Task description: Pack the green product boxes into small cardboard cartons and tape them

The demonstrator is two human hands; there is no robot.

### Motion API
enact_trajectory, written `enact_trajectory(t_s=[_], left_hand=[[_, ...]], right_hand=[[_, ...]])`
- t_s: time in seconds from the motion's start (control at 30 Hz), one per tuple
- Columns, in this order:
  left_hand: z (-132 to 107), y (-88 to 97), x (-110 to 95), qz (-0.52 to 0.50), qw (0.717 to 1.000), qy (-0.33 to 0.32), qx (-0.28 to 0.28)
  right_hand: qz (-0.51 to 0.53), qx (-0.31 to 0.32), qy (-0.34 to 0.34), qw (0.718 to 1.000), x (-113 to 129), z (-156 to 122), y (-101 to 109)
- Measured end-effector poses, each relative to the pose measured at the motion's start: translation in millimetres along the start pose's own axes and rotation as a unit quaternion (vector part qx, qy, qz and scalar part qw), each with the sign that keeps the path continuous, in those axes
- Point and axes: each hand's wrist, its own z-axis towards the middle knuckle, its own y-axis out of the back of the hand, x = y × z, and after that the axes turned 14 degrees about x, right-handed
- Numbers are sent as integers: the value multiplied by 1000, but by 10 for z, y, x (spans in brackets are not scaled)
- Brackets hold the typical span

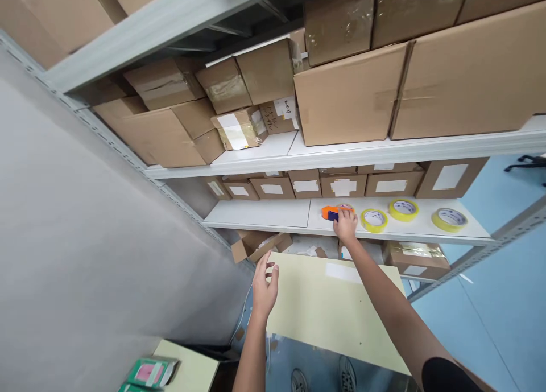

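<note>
My right hand [345, 226] reaches out to the middle shelf, its fingers closed over an orange and dark blue tape dispenser [329, 213] that lies on the white board. Part of the dispenser is hidden under the fingers. To the right of that hand lie yellow tape rolls: a near one [374, 220], one farther back [403, 209] and one by the shelf's end [449, 219]. Over the left edge of a pale yellow tabletop [315, 312], my left hand [265, 285] is raised with fingers apart and holds nothing.
Cardboard boxes [350, 102] fill the upper shelf, and smaller labelled boxes [306, 184] line the back of the middle one. An opened carton [256, 245] sits below. The grey wall [106, 238] is at left; green packs [147, 374] rest on a low surface.
</note>
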Motion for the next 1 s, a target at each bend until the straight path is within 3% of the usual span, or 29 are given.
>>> enact_trajectory(t_s=[0.1,0.2,0.37,0.5,0.63,0.77,1.0], left_hand=[[-102,44,147,-3,999,32,-8],[-200,76,289,-16,998,53,-12],[-427,221,469,-52,995,73,-38],[-802,544,610,-66,991,87,-76],[-1395,1106,915,-69,981,119,-136],[-2143,1664,1372,-98,942,201,-249],[-3525,2314,2208,-129,868,286,-385]], right_hand=[[58,-39,51,996,131,-187,-147],[128,-31,135,982,405,-463,-317],[223,65,217,948,1078,-1036,-654],[248,151,288,913,1776,-1483,-893],[248,220,360,872,2662,-1979,-1221],[277,285,433,809,3533,-2713,-1696],[285,431,457,724,4640,-4190,-2629]])
